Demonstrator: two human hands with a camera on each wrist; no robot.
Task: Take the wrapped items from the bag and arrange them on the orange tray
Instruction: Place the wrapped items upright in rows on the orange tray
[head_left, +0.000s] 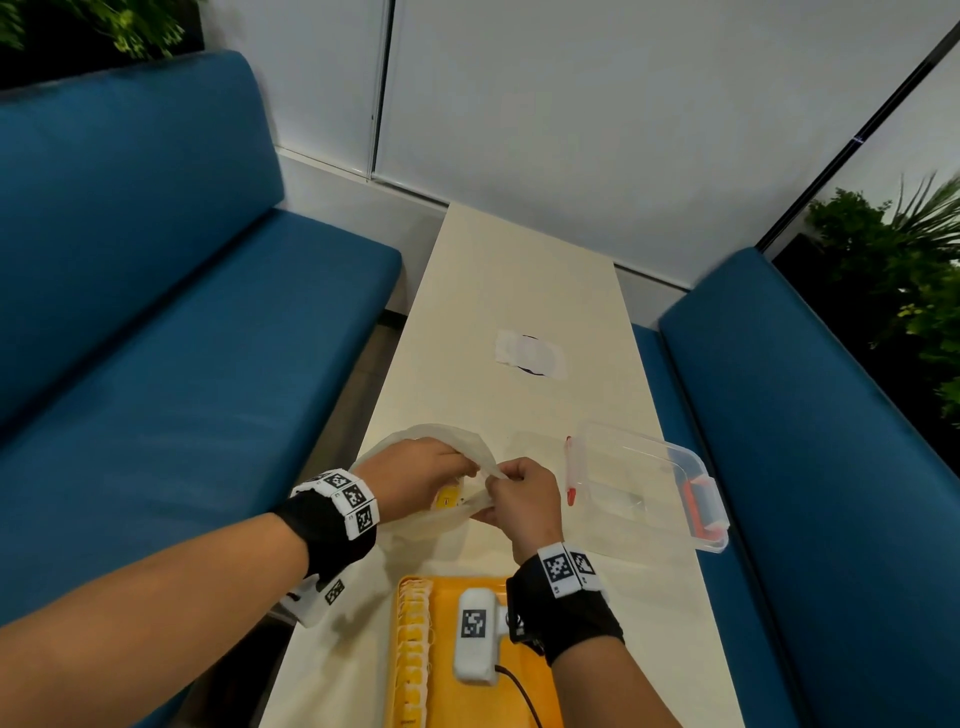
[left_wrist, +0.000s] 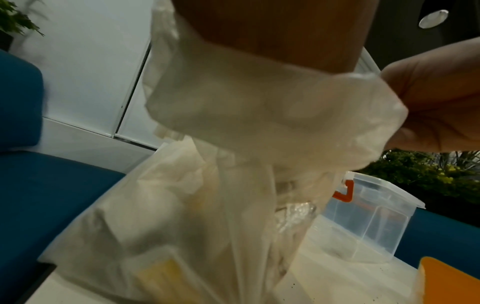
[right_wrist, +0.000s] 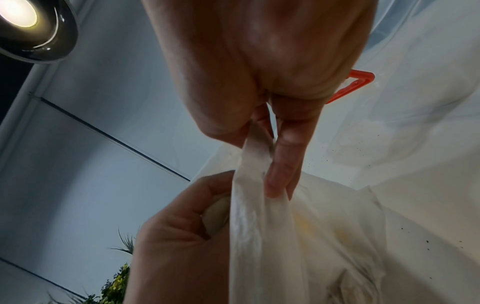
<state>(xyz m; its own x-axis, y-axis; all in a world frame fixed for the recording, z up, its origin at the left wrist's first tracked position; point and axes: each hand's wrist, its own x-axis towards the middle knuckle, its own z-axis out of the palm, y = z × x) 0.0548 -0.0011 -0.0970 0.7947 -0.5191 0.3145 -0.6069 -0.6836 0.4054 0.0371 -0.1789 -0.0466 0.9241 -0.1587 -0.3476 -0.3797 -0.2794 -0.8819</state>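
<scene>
A translucent white plastic bag (head_left: 441, 441) lies on the table just beyond the orange tray (head_left: 470, 590). My left hand (head_left: 415, 475) grips the bag's rim at its mouth, and the film drapes over its fingers (left_wrist: 259, 107). Beside it, my right hand (head_left: 519, 499) pinches a strip of the bag's handle (right_wrist: 253, 162) between thumb and fingers. A yellow wrapped item (head_left: 447, 501) shows through the opening, and more yellow shapes (left_wrist: 161, 273) show through the bag's wall. A row of several yellow wrapped items (head_left: 413, 644) lines the tray's left side.
A clear plastic box (head_left: 649, 483) with orange latches stands right of the bag, with a red pen (head_left: 570, 470) beside it. A white paper patch (head_left: 530, 356) lies farther up the narrow table. Blue benches flank the table on both sides.
</scene>
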